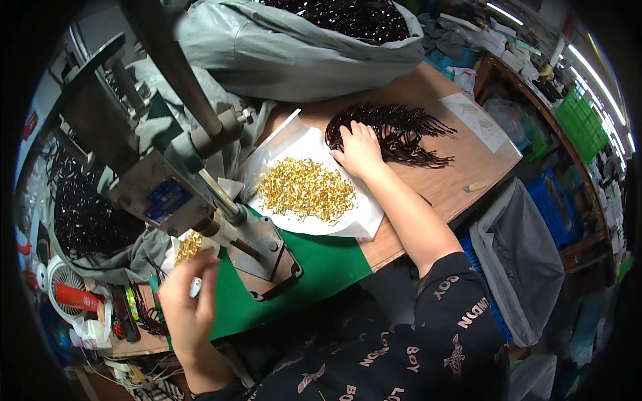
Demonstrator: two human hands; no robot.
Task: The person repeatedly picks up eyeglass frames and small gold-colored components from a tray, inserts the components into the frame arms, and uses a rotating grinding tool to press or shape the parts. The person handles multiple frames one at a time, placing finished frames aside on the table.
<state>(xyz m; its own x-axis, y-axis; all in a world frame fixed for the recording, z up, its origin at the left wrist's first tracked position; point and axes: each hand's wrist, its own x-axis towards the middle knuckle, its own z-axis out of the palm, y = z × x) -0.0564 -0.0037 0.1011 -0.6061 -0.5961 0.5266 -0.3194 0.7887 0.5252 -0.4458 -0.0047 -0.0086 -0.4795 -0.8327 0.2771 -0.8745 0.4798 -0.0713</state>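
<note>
My right hand (360,148) lies on the left end of a bundle of dark, glossy cords (394,134), fingers stretched over them and thumb apart. My left hand (189,297) is raised in front of a metal bench press (167,194), its fingers curled in toward the thumb. A small pale spot shows by those fingers, but what they hold, if anything, I cannot make out. The press's base plate (267,250) is bolted on a green mat (321,260). Between press and cords, a heap of small gold-coloured metal pieces (307,190) rests on white sheeting (366,214).
Behind the table, a large grey sack (294,67) is full of dark cords. More gold pieces (189,246) lie left of the press. A white fan (67,287) and a red can (77,296) stand far left. Grey cloth (515,247) hangs beyond the right edge.
</note>
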